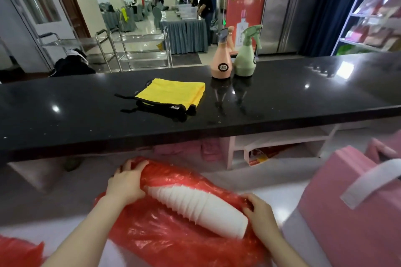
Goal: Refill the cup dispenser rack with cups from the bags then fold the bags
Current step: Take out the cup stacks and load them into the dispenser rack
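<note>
A stack of white cups (201, 208) lies on its side, half out of a red plastic bag (173, 236) on a pale lower surface. My left hand (124, 182) grips the far end of the stack through the bag's plastic. My right hand (259, 212) holds the bag's edge beside the near end of the stack. Another piece of red plastic bag (17, 251) shows at the bottom left corner. No dispenser rack can be made out.
A black counter (282, 102) runs across in front, bearing a yellow cloth (171, 94), a pink spray bottle (221, 58) and a green spray bottle (246, 54). A pink box with a white strap (347, 201) stands at the right. Metal trolleys (138, 50) stand beyond the counter.
</note>
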Motion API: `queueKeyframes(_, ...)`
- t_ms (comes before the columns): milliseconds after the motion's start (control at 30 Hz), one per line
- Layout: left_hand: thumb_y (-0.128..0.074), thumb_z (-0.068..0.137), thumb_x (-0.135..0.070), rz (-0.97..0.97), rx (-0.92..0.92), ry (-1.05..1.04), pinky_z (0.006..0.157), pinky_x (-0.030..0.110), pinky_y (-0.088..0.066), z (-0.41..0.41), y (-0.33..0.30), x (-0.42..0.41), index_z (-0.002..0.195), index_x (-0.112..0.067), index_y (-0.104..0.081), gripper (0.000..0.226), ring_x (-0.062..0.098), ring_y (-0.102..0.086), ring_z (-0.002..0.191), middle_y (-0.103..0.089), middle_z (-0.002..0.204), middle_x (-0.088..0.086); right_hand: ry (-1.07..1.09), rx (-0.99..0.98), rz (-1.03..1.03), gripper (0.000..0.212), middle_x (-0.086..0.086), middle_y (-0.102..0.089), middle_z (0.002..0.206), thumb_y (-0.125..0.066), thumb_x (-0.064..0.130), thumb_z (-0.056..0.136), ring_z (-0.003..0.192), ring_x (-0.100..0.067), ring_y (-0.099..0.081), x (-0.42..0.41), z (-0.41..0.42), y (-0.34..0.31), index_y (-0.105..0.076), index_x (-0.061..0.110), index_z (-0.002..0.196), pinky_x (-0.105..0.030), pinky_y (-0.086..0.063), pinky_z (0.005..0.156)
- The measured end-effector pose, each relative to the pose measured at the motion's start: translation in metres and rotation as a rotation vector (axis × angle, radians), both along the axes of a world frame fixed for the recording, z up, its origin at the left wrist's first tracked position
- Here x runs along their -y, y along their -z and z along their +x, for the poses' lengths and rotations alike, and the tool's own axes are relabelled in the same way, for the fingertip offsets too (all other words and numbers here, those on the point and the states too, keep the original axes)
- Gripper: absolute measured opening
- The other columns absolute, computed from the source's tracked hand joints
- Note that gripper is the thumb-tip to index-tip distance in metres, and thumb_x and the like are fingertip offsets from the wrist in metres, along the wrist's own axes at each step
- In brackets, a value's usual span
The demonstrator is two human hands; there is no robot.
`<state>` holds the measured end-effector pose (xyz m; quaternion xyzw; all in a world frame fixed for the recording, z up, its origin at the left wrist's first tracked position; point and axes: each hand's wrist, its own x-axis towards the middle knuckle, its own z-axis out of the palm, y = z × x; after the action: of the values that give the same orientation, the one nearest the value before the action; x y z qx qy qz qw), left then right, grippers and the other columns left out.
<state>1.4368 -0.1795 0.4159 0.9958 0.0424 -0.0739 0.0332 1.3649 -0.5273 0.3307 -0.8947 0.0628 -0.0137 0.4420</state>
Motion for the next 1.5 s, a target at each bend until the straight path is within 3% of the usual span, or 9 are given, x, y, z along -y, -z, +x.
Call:
queueKeyframes(200,-0.068,0.068,-0.028,-0.101,0.029,-0.046,0.099,0.045,-0.040,-0.021,0.004,-0.022,0.144,-0.042,-0.023,0.089,0.038,-0.037,0.125,-0.025,0.148,0.009,-0.016,0.073,-0.299,0.023,0.005,-0.059,0.106,-0.065,0.019,0.088,0.103,-0.017,-0.051,-0.003,-0.036,0.007,-0.066,0.021,0.111,-0.029,-0.043,0.088)
queueKeyframes(333,-0.067,0.071,-0.028,-0.130,0.029,-0.080,0.102,0.044,-0.035,-0.021,-0.001,-0.026,0.135,-0.039,-0.037,0.072,0.036,-0.034,0.127,-0.035,0.140,0.013,0.044,0.177,-0.199,0.029,0.009,-0.056,0.108,-0.070,0.016,0.085,0.102,-0.010,-0.054,-0.005,-0.065,-0.002,-0.061,0.019,0.113,-0.025,-0.045,0.091)
queueKeyframes(467,-0.067,0.073,-0.019,-0.287,0.011,-0.124,0.103,0.046,-0.031,-0.016,-0.003,-0.029,0.121,-0.030,-0.049,0.052,0.040,-0.039,0.123,-0.038,0.137,0.017,0.098,0.383,-0.189,0.020,0.016,-0.056,0.083,-0.070,0.010,0.077,0.080,0.001,-0.051,-0.013,-0.092,-0.009,-0.059,0.026,0.082,-0.010,-0.039,0.071)
queueKeyframes(633,-0.062,0.072,-0.011,-0.362,0.017,-0.035,0.090,0.039,-0.044,-0.017,-0.004,-0.039,0.111,-0.029,-0.048,0.045,0.033,-0.054,0.104,-0.052,0.118,0.014,0.006,0.132,-0.155,0.013,0.022,-0.063,0.091,-0.067,0.035,0.085,0.085,0.000,-0.056,-0.014,-0.100,-0.004,-0.059,0.040,0.094,-0.010,-0.037,0.075)
queueKeyframes(833,-0.062,0.075,-0.011,-0.418,0.104,-0.016,0.073,0.033,-0.042,-0.022,-0.003,-0.045,0.110,-0.027,-0.053,0.039,0.031,-0.059,0.096,-0.058,0.106,0.010,-0.084,0.021,-0.339,0.069,0.015,-0.052,0.121,-0.060,0.062,0.072,0.111,-0.004,-0.042,-0.013,-0.098,-0.006,-0.048,0.033,0.133,-0.012,-0.031,0.093)
queueKeyframes(1100,-0.058,0.080,-0.011,-0.445,0.206,-0.112,0.071,0.034,-0.043,-0.030,-0.006,-0.058,0.089,-0.031,-0.057,0.022,0.032,-0.060,0.090,-0.065,0.091,0.003,0.211,0.168,-0.350,0.026,0.009,-0.053,0.094,-0.083,0.027,0.068,0.093,-0.017,-0.048,-0.041,-0.090,-0.030,-0.059,0.021,0.076,-0.023,-0.036,0.077)
queueKeyframes(1300,-0.050,0.084,-0.009,-0.432,0.224,-0.210,0.073,0.035,-0.041,-0.025,-0.002,-0.067,0.095,-0.026,-0.060,0.022,0.037,-0.060,0.095,-0.067,0.099,0.011,0.146,0.182,-0.376,0.022,0.006,-0.058,0.081,-0.071,0.030,0.080,0.079,-0.017,-0.052,-0.041,-0.082,-0.059,-0.052,0.019,0.085,-0.030,-0.037,0.068)
queueKeyframes(1433,-0.048,0.088,-0.009,-0.481,0.229,-0.308,0.076,0.036,-0.039,-0.022,0.002,-0.080,0.111,-0.013,-0.058,0.025,0.040,-0.057,0.102,-0.063,0.111,0.020,0.094,0.193,-0.187,0.016,0.005,-0.061,0.078,-0.069,0.018,0.082,0.070,-0.006,-0.053,-0.037,-0.086,-0.077,-0.053,0.021,0.081,-0.016,-0.039,0.063)
queueKeyframes(1500,-0.048,0.088,-0.005,-0.556,0.231,-0.315,0.077,0.038,-0.042,-0.020,0.003,-0.084,0.106,-0.006,-0.064,0.023,0.039,-0.059,0.099,-0.065,0.105,0.021,0.096,0.213,-0.064,0.016,0.009,-0.062,0.093,-0.070,0.011,0.081,0.083,0.000,-0.055,-0.033,-0.086,-0.085,-0.056,0.020,0.079,-0.009,-0.039,0.069)
